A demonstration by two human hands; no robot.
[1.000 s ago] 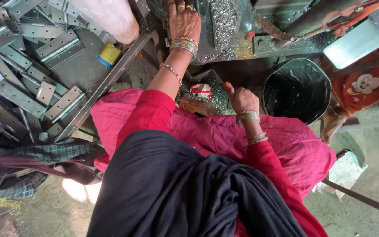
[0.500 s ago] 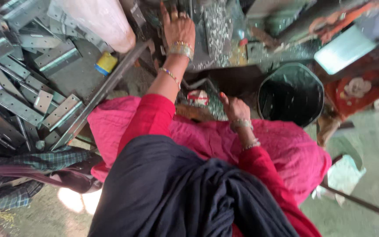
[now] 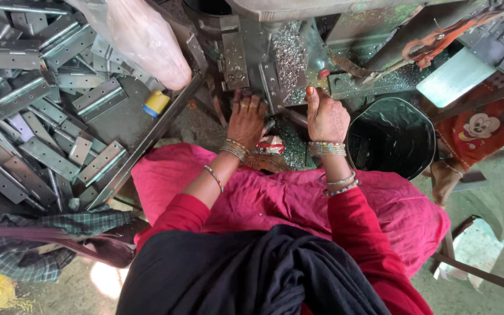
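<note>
Gritty workshop — hinges [image 3: 42,116] heaped beside shaving-strewn machine [image 3: 290,58].

1. The left hand [image 3: 246,119] was stretched far forward onto the machine bed [image 3: 234,58] one second ago. It has drawn back toward the body and now rests palm down at the near edge of the bed, fingers [image 3: 251,104] spread.
2. The right hand [image 3: 325,116] lay low, just above the pink lap, one second ago. It has moved forward and up to the near edge of the machine bed, beside the pile of metal shavings [image 3: 290,58], thumb raised.
3. The two hands were well apart, one ahead of the other. They are now level and near each other.
4. The head camera view has shifted; the black bucket [image 3: 391,137] now appears just beside the right hand.
</note>
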